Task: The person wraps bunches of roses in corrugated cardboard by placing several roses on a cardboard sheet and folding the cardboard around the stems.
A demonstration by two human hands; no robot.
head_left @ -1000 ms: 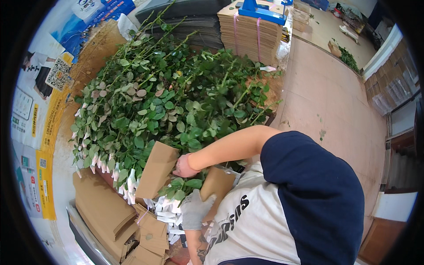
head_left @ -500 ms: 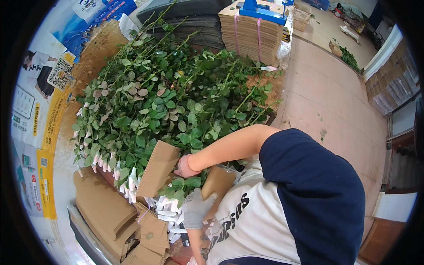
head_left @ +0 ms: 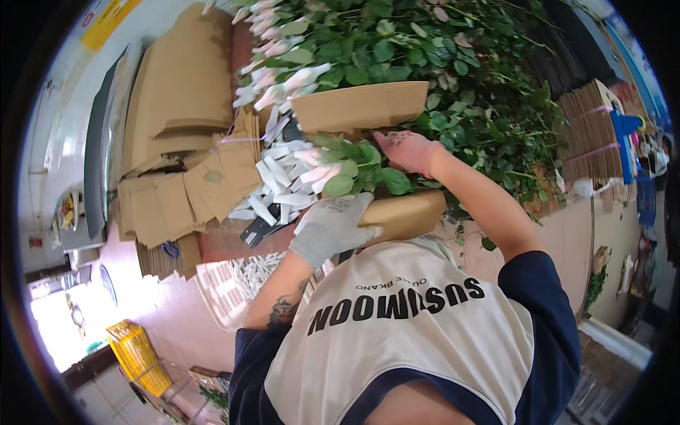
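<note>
A small bunch of roses (head_left: 354,161), with pale sleeved heads and green leaves, lies between two upright sides of brown cardboard. My left hand (head_left: 329,223), in a grey-white glove, grips the edge of the near cardboard piece (head_left: 411,214), its thumb on the outer face. My right hand (head_left: 409,150), in a pink glove, reaches in beside the leaves at the bunch's right end. Its fingers are bent and partly hidden, so what they hold does not show. Ridged far cardboard (head_left: 361,105) stands just beyond that hand.
A large heap of leafy rose stems (head_left: 474,92) covers the far side. White foam sleeves (head_left: 280,177) lie left of the bunch, beside stacked cardboard sheets (head_left: 184,92). Tied cardboard (head_left: 591,131) stands at the right. A white basket (head_left: 219,290) sits below the table edge.
The whole view has swung round, bringing the left side and the floor into sight. Both hands stay at the cardboard and the small rose bunch.
</note>
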